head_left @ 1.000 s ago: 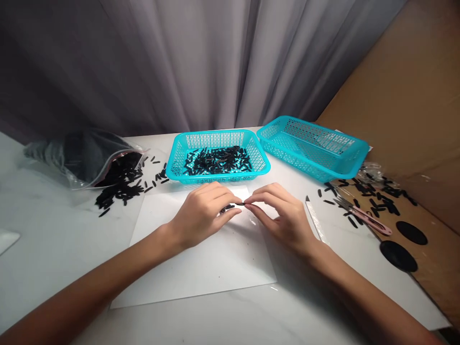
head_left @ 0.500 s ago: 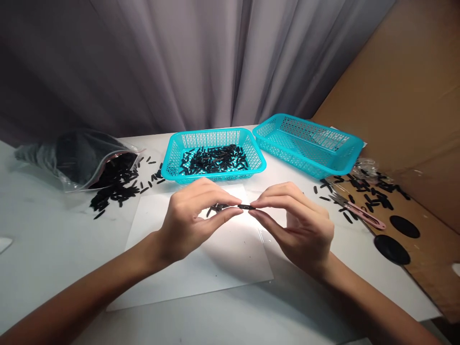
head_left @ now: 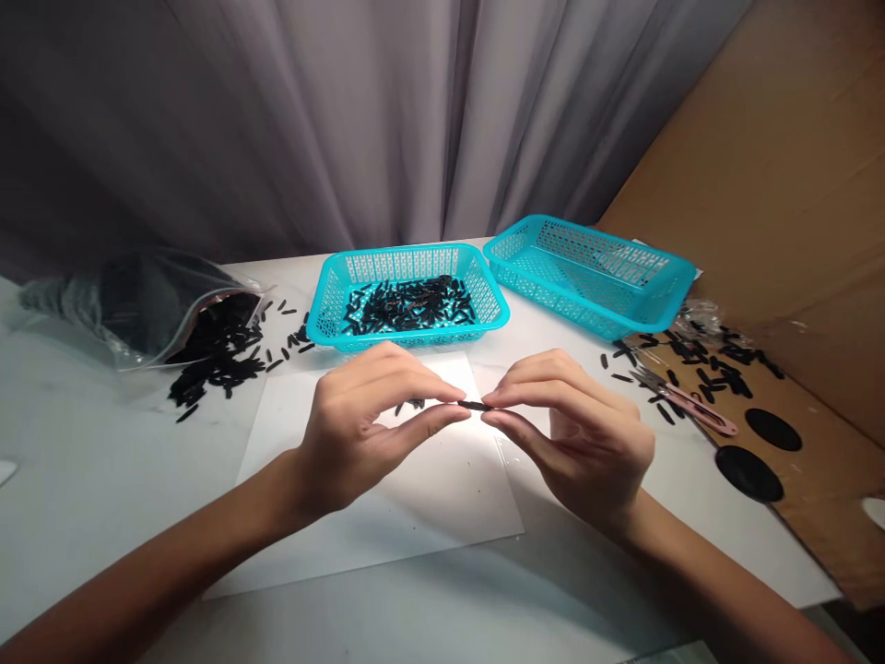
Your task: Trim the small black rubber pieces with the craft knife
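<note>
A small, slim black piece (head_left: 474,406) is pinched at both ends above a white sheet (head_left: 387,516). My left hand (head_left: 373,424) grips its left end between thumb and fingertips, and my right hand (head_left: 573,429) grips its right end the same way. On the sheet, partly hidden behind my left hand, lie a few small black pieces (head_left: 415,404). Beyond the hands stands a blue basket (head_left: 407,343) with many black pieces inside.
Another blue basket (head_left: 587,314) stands back right. An open plastic bag (head_left: 131,304) spills black pieces (head_left: 221,369) at left. Pink-handled scissors (head_left: 698,410), scattered black pieces and two black discs (head_left: 749,473) lie at right by cardboard (head_left: 822,516).
My hands are slightly farther apart at the wrists, and the black piece sits a little lower and looks slightly turned. The whole view has shifted a little.
</note>
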`<action>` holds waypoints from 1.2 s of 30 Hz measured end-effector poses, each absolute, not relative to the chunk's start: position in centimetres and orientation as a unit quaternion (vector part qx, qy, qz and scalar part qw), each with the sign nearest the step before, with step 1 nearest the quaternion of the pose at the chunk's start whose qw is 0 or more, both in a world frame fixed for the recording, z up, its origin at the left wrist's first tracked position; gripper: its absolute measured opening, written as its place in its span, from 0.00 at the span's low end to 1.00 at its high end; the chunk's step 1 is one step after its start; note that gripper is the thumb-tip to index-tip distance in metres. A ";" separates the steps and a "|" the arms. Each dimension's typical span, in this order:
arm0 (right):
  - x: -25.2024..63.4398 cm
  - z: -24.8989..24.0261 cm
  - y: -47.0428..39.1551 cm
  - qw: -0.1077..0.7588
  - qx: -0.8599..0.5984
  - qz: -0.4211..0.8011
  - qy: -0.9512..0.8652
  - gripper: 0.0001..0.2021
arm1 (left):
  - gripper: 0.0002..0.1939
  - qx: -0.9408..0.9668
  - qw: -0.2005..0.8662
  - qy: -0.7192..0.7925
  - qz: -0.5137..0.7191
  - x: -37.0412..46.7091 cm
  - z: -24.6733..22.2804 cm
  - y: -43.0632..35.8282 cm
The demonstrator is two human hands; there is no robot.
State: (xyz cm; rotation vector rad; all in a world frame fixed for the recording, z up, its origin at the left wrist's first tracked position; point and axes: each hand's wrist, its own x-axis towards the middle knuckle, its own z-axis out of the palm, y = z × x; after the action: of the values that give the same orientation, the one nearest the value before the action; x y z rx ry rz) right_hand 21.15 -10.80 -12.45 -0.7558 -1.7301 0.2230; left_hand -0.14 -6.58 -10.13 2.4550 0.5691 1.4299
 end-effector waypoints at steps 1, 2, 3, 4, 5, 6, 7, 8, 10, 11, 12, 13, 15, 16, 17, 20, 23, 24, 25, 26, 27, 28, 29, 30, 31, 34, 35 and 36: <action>21.2 -12.4 -10.8 0.581 -0.322 0.096 -0.741 0.07 | 0.05 0.841 0.123 0.195 0.489 -0.1 -10.1 -6.6; 21.2 -12.4 -10.8 0.581 -0.321 0.096 -0.742 0.07 | 0.04 0.841 0.125 0.195 0.489 -0.1 -10.1 -6.6; 21.2 -12.5 -10.9 0.581 -0.321 0.098 -0.742 0.06 | 0.04 0.841 0.126 0.194 0.488 -0.1 -10.1 -6.6; 21.2 -12.5 -10.9 0.581 -0.320 0.099 -0.742 0.06 | 0.04 0.841 0.128 0.193 0.488 -0.2 -10.0 -6.7; 21.2 -12.5 -10.9 0.582 -0.319 0.100 -0.741 0.06 | 0.04 0.842 0.130 0.191 0.488 -0.2 -10.0 -6.7; 21.2 -12.5 -10.9 0.583 -0.317 0.101 -0.741 0.07 | 0.04 0.842 0.131 0.189 0.488 -0.2 -10.0 -6.6; 21.2 -12.5 -10.9 0.584 -0.316 0.102 -0.740 0.07 | 0.05 0.843 0.133 0.187 0.487 -0.2 -10.0 -6.6; 21.2 -12.5 -10.9 0.585 -0.315 0.102 -0.740 0.07 | 0.05 0.843 0.134 0.185 0.486 -0.2 -10.0 -6.6; 21.2 -12.4 -10.9 0.586 -0.315 0.097 -0.741 0.08 | 0.05 0.844 0.134 0.182 0.487 -0.2 -9.9 -6.7; 21.2 -12.4 -10.9 0.586 -0.314 0.094 -0.741 0.08 | 0.05 0.844 0.133 0.181 0.487 -0.2 -9.8 -6.7; 21.2 -12.3 -10.9 0.586 -0.313 0.090 -0.742 0.09 | 0.05 0.845 0.131 0.180 0.486 -0.2 -9.8 -6.7; 21.2 -12.3 -10.9 0.587 -0.311 0.087 -0.743 0.08 | 0.05 0.846 0.129 0.180 0.485 -0.2 -9.7 -6.8; 21.2 -12.2 -10.9 0.589 -0.308 0.083 -0.743 0.08 | 0.04 0.848 0.122 0.179 0.484 -0.2 -9.6 -6.8; 21.2 -12.1 -11.0 0.590 -0.307 0.082 -0.742 0.07 | 0.03 0.849 0.117 0.177 0.484 -0.1 -9.5 -6.9; 21.2 -12.1 -11.0 0.591 -0.307 0.082 -0.741 0.07 | 0.03 0.849 0.113 0.175 0.486 -0.1 -9.4 -6.9; 21.1 -12.0 -11.0 0.591 -0.307 0.080 -0.741 0.08 | 0.03 0.851 0.098 0.168 0.488 -0.1 -9.3 -6.9; 21.1 -12.0 -11.0 0.591 -0.306 0.076 -0.742 0.10 | 0.04 0.857 0.091 0.160 0.482 -0.2 -9.1 -7.0; 21.0 -12.0 -11.0 0.592 -0.305 0.074 -0.743 0.10 | 0.05 0.859 0.091 0.157 0.480 -0.2 -9.1 -7.1; 21.0 -12.0 -11.0 0.592 -0.303 0.073 -0.743 0.10 | 0.05 0.859 0.091 0.155 0.478 -0.2 -9.1 -7.2; 21.1 -12.0 -11.0 0.592 -0.301 0.072 -0.744 0.10 | 0.06 0.860 0.092 0.153 0.478 -0.2 -9.0 -7.2; 21.1 -12.0 -10.9 0.591 -0.301 0.072 -0.745 0.11 | 0.06 0.861 0.091 0.152 0.477 -0.2 -9.0 -7.3; 21.1 -12.0 -10.9 0.589 -0.301 0.073 -0.746 0.10 | 0.05 0.862 0.090 0.152 0.475 -0.2 -8.9 -7.3; 21.1 -12.1 -10.9 0.588 -0.300 0.074 -0.747 0.10 | 0.05 0.863 0.088 0.152 0.474 -0.2 -8.8 -7.4; 21.1 -12.1 -10.9 0.588 -0.299 0.074 -0.748 0.10 | 0.05 0.864 0.086 0.152 0.472 -0.2 -8.7 -7.4; 21.2 -12.1 -11.0 0.587 -0.297 0.075 -0.749 0.10 | 0.05 0.865 0.085 0.152 0.470 -0.2 -8.6 -7.5; 21.2 -12.1 -11.0 0.583 -0.295 0.080 -0.753 0.07 | 0.06 0.868 0.085 0.148 0.466 -0.3 -8.4 -7.6; 21.2 -12.1 -11.1 0.582 -0.295 0.081 -0.754 0.06 | 0.06 0.869 0.085 0.145 0.465 -0.3 -8.4 -7.6; 21.2 -12.1 -11.1 0.581 -0.294 0.082 -0.754 0.06 | 0.07 0.869 0.086 0.142 0.466 -0.3 -8.4 -7.7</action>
State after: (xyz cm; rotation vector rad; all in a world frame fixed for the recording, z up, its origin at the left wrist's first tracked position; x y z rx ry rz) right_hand 21.18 -11.12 -12.11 -0.6859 -1.7625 0.1924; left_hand -0.27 -7.70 -8.40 2.5918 0.4236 1.3880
